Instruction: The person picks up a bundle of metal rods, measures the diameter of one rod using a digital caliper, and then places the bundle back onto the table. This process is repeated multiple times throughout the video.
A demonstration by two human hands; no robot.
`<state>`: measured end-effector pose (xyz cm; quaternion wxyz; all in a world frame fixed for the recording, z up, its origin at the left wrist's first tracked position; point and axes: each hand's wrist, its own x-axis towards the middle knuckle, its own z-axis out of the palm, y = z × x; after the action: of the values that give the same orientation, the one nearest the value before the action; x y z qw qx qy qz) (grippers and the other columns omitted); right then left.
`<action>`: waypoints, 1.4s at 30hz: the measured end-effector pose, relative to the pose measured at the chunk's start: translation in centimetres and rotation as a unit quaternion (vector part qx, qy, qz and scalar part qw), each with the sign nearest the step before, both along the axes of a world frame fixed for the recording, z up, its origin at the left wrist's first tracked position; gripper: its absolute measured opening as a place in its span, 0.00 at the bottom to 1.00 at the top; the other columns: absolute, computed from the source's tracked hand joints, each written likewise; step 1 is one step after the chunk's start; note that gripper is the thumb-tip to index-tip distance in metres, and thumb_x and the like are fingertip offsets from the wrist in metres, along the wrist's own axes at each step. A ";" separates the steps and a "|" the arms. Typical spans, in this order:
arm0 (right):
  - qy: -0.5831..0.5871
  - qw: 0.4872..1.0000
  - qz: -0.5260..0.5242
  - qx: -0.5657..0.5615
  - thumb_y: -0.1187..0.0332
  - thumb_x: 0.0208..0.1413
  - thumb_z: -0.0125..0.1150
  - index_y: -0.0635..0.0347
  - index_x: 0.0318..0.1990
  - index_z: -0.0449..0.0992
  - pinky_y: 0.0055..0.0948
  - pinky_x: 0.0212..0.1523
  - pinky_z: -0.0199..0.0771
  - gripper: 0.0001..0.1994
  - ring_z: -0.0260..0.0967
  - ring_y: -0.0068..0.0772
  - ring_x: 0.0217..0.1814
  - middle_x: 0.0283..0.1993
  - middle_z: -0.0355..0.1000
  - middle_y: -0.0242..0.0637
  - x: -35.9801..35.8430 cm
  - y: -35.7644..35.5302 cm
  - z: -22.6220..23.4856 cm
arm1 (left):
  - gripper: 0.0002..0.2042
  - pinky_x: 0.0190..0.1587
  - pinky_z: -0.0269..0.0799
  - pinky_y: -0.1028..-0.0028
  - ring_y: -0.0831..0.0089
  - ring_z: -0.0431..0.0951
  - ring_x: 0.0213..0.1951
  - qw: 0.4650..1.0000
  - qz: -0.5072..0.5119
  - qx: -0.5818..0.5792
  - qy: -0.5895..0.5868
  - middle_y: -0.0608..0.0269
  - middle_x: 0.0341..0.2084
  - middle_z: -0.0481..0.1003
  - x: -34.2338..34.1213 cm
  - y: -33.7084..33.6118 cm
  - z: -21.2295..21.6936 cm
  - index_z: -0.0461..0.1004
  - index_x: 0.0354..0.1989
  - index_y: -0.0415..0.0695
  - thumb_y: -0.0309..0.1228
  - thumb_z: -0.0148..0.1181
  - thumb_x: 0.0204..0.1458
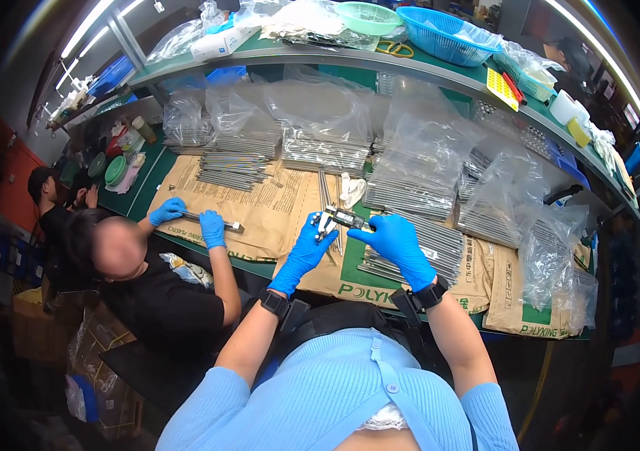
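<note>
Both my hands wear blue gloves and meet above the paper-covered bench. My right hand (399,244) is closed on a digital caliper (347,218), its small display facing up. Beside the caliper's silver jaws, my left hand (305,252) is closed round what looks like a thin metal rod, mostly hidden by the fingers. Several loose metal rods (323,188) lie just beyond my left hand. Under and right of my right hand spreads a row of metal rods (440,244). A crumpled white glove (351,190) lies beyond the caliper.
At my left, a co-worker in blue gloves holds a bundle of rods (218,221). Bagged rod stacks (327,150) line the bench's back, with a loose rod pile (233,170) before them. Overhead, a shelf (320,54) carries a blue basket (440,37). Brown paper sacks (519,301) cover the bench.
</note>
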<state>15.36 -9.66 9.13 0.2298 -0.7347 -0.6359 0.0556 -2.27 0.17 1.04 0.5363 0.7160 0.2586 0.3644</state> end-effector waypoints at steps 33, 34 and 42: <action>-0.010 0.999 -0.033 -0.007 0.41 0.44 0.57 0.61 0.27 0.77 0.31 0.19 0.66 0.27 0.70 0.37 0.19 0.17 0.69 0.42 -0.1 2.6 3.7 | 0.24 0.57 0.55 0.67 0.56 0.57 0.58 0.984 -0.012 0.152 0.092 0.49 0.56 0.54 -0.4 0.2 0.8 0.59 0.60 0.46 0.32 0.52 0.53; 0.011 0.999 -0.037 -0.004 0.41 0.44 0.58 0.61 0.27 0.77 0.31 0.19 0.66 0.26 0.70 0.37 0.19 0.16 0.69 0.41 0.2 2.2 3.3 | 0.24 0.57 0.55 0.67 0.56 0.57 0.58 0.984 -0.009 0.148 0.093 0.49 0.56 0.54 -0.3 0.4 0.7 0.59 0.60 0.46 0.32 0.52 0.53; 0.013 1.000 -0.021 -0.008 0.40 0.43 0.58 0.59 0.21 0.75 0.33 0.17 0.65 0.26 0.68 0.39 0.16 0.13 0.66 0.41 -0.4 -0.1 0.7 | 0.27 0.53 0.61 0.70 0.65 0.64 0.53 1.000 -0.015 -0.017 -0.001 0.50 0.51 0.61 1.1 1.2 -0.1 0.50 0.58 0.38 0.27 0.54 0.52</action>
<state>14.98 -9.73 9.86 0.2334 -0.7487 -0.6170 0.0654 -1.22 1.41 0.93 0.5540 0.7106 0.2532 0.3523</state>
